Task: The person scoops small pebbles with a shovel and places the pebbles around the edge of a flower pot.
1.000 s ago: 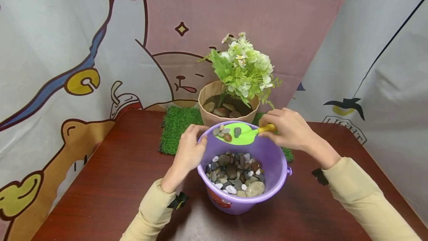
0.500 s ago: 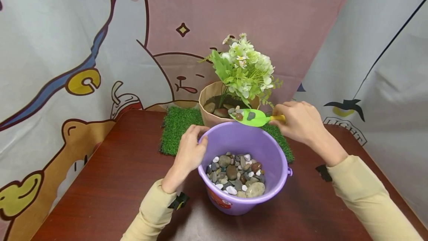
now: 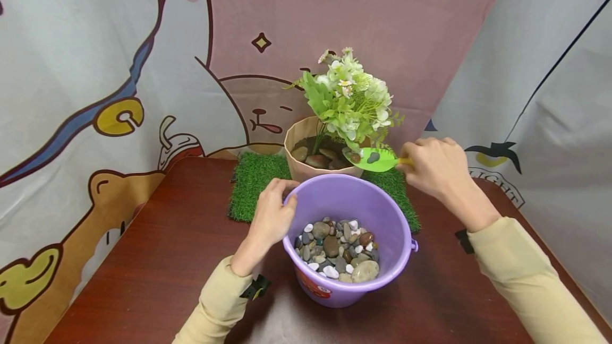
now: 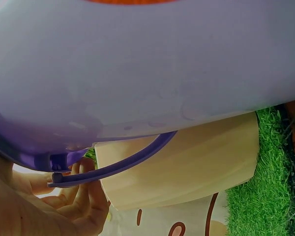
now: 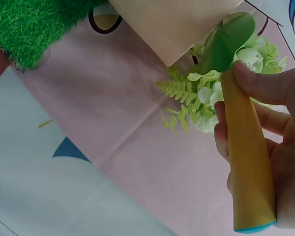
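Note:
My right hand (image 3: pixel 435 169) grips the yellow handle (image 5: pixel 246 157) of a small green toy shovel (image 3: pixel 386 162). The shovel's blade reaches over the right rim of a beige flowerpot (image 3: pixel 302 171), below the flowers, carrying a grey stone (image 3: pixel 373 157) and a few smaller pebbles. Larger brown stones lie on dark soil in the pot around the stems of white and green flowers (image 3: pixel 354 97). With its fingers over the left rim, my left hand (image 3: pixel 271 214) holds a purple bucket (image 3: pixel 356 198). Pebbles (image 3: pixel 331 247) cover the bucket's bottom. Its purple handle (image 4: pixel 123 164) hangs beside my left fingers.
The pot stands on a green artificial grass mat (image 3: pixel 253 179) behind the bucket. Beneath everything is a reddish-brown wooden table (image 3: pixel 177 248). A cartoon-printed cloth (image 3: pixel 382 9) hangs right behind the table's far edge.
My right hand has moved the loaded shovel from over the bucket's far rim, back and to the right, to the pot's rim. My left hand has stayed on the bucket.

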Tool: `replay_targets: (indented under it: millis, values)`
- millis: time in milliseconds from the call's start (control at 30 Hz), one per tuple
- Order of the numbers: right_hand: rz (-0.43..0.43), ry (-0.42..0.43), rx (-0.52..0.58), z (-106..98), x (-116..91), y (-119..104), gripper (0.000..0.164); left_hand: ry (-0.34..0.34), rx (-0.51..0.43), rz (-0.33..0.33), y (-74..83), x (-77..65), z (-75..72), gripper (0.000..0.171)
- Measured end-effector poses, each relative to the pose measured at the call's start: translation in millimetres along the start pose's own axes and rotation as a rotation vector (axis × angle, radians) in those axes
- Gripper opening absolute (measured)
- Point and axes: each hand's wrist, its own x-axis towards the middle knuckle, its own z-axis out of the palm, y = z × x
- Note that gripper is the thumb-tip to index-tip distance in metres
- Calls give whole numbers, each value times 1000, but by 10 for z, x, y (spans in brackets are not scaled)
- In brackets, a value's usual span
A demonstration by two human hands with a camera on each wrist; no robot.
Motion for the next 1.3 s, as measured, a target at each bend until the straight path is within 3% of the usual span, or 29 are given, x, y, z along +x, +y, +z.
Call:
replay_targets:
  millis: [433,900,1200,1300]
  values:
    - [15,32,-112,-5,119,-21,20,-1,-3,-7,-2,-3,2,27]
    - [49,-99,-210,-79,192,-108,27,-5,-3,-7,3,-8,0,28]
    - [56,-132,-242,-93,219,-146,32,-1,5,1,1,-5,0,28]
    - [49,-103,-257,-79,226,-153,31,0,7,1,1,-4,0,28]
